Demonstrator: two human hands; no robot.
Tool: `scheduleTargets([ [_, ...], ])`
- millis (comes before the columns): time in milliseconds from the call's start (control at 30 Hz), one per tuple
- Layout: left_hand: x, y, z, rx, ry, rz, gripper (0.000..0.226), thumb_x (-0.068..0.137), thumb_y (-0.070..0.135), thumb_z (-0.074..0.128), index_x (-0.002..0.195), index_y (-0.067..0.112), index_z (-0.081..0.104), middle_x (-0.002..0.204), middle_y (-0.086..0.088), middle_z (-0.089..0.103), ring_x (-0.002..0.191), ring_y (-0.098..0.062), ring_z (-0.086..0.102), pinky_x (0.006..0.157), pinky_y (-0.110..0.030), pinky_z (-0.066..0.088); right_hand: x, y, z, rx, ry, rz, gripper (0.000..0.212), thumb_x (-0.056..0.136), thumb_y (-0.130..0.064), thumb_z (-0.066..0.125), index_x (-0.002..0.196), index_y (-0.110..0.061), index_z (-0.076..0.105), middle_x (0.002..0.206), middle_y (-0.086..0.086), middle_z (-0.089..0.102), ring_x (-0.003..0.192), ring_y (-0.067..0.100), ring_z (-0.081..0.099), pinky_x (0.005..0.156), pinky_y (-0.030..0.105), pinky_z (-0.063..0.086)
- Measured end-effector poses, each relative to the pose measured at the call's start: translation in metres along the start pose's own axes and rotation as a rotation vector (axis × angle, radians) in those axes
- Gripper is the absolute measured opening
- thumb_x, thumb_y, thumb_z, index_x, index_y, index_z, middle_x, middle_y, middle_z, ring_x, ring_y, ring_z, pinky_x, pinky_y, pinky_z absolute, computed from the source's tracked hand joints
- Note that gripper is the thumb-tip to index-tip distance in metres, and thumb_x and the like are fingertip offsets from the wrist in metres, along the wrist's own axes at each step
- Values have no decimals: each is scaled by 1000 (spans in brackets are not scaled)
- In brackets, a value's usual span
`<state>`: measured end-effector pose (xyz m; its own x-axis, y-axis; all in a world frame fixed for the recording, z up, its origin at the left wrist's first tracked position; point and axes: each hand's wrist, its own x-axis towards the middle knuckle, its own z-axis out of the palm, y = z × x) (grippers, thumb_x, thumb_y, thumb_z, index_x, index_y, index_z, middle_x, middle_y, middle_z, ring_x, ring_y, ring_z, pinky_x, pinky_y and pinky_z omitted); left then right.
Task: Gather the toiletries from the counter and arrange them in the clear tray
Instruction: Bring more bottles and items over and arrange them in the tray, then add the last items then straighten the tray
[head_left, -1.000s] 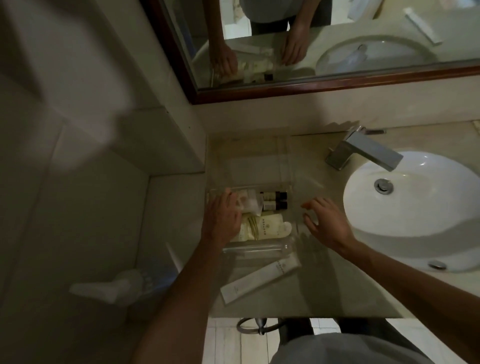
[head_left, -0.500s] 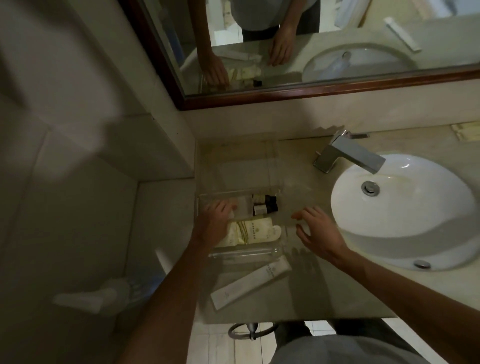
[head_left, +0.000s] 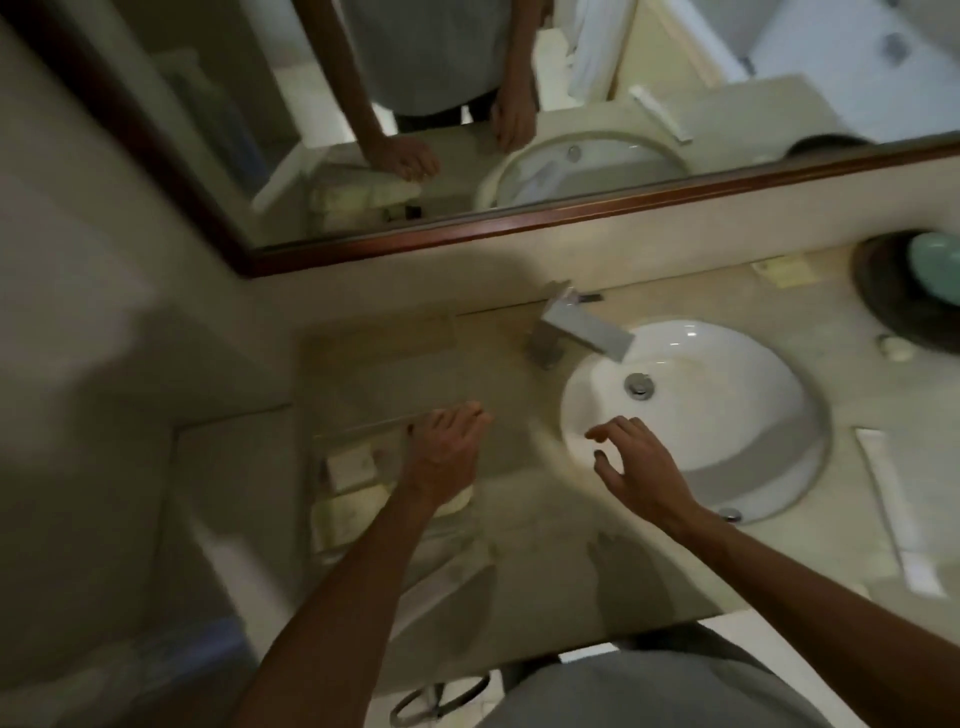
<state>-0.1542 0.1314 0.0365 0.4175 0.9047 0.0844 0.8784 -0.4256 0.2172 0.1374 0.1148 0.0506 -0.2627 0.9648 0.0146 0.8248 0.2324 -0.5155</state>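
Nearest the camera, grey cloth (head_left: 660, 691) at the bottom edge, then two bare forearms reaching up over a beige stone counter (head_left: 530, 561). Left hand (head_left: 444, 452) palm down over the right part of the clear tray (head_left: 332, 436), fingers loosely spread and gripping nothing visible; whether it touches the tray cannot be told through the blur. Under and left of that hand, pale toiletries inside the tray: a small box (head_left: 350, 466) and a flat cream sachet (head_left: 348, 512), both smeared. Right hand (head_left: 636, 462) apart from the tray, hovering at the near-left rim of the white basin (head_left: 727, 415), fingers open and slightly curled, empty. Off to the right on the counter, a long white tube (head_left: 896, 506) lying well apart from the tray. Farther back, a square metal tap (head_left: 576, 330), then the wood-framed mirror (head_left: 467, 228).
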Motion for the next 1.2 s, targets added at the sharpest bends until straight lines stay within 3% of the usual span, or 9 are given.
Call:
scheduleTargets([
  [267,163,193,46,-92,-31,339,52,69,9,52,120,14,55,128,-11,56,107,-31,54,85,-41,43,-1,156,-118,-41,196,195,23,86,-14,62,109,-18,65,101,-4,63,95,14,56,79,28,48],
  [367,228,254,63,-133,-96,288,56,67,10,53,123,16,52,128,-8,54,111,-29,53,89,-40,40,-2,232,-156,-80,226,307,26,84,-16,65,110,-18,66,104,-1,64,93,15,59,79,25,47],
  [500,325,304,91,-70,-195,186,57,75,14,54,131,17,44,135,-5,49,121,-26,46,99,-40,37,8,339,-193,-183,165,460,33,79,-13,68,111,-14,66,106,7,65,92,28,63,74,37,53],
  [667,434,328,136,81,-207,90,52,79,23,53,129,16,45,134,-7,49,118,-25,46,91,-40,42,23,436,-205,-231,140,534,22,78,-9,64,101,-8,66,99,14,64,83,35,64,68,40,56],
  [767,479,335,166,72,-225,20,59,84,29,54,140,15,40,151,-8,34,133,-28,37,97,-42,38,35,461,-203,-243,119,510,28,86,-13,59,114,-11,63,118,13,61,98,32,60,76,40,54],
  [900,509,327,195,104,-245,21,68,90,40,51,148,13,28,155,-13,28,140,-32,29,110,-46,31,38,471,-194,-191,63,444,42,83,-7,61,125,-6,61,145,17,48,121,35,53,89,44,53],
  [1000,502,333,196,75,-245,27,54,91,35,53,138,12,41,139,-13,49,125,-33,46,101,-44,39,31,474,-186,-168,37,438,52,80,-5,63,131,-8,56,148,18,42,121,35,53,90,47,54],
  [1067,488,343,185,116,-218,154,46,89,27,56,131,10,49,117,-14,63,103,-33,58,87,-42,44,25,473,-183,-128,41,460,50,82,-10,65,131,-10,55,143,17,44,113,34,57,86,44,55],
  [1200,466,350,163,-84,-198,308,39,84,25,54,120,12,59,81,-15,70,67,-36,64,63,-39,51,12,466,-186,15,87,525,49,86,-31,70,129,-12,57,125,12,57,95,29,64,78,41,55],
])
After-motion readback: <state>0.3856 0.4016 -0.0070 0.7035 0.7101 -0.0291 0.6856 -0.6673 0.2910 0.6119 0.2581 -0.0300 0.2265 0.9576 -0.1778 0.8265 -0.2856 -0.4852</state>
